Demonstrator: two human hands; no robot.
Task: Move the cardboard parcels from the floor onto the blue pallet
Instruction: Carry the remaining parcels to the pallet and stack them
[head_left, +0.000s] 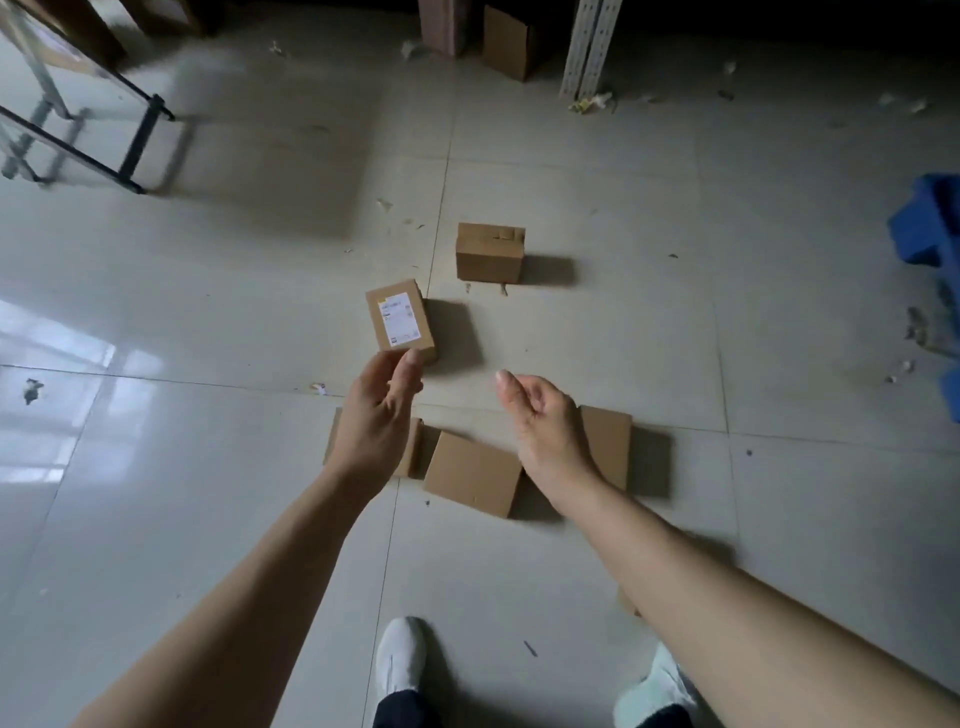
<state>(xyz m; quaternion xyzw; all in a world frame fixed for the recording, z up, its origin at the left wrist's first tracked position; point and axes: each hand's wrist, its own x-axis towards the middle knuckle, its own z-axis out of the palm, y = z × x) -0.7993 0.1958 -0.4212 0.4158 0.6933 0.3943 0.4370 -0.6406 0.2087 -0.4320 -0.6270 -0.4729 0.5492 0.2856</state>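
Observation:
Several brown cardboard parcels lie on the pale tiled floor. A small labelled parcel (400, 319) lies just beyond my left hand (376, 415), whose fingertips overlap its near edge in the view; the fingers are loosely curled and hold nothing. A cube-shaped parcel (490, 253) stands farther away. A flat parcel (472, 473) lies between my forearms, and two more, one (414, 447) and the other (608, 441), are partly hidden behind my hands. My right hand (540, 421) hovers palm-up, fingers curled, with nothing in it. Part of the blue pallet (924, 228) shows at the right edge.
A black metal frame (140, 145) stands at the upper left. At the back are another cardboard box (506, 41) and a white perforated shelf post (589, 47). Paper scraps litter the floor. My white shoes (400, 654) are at the bottom.

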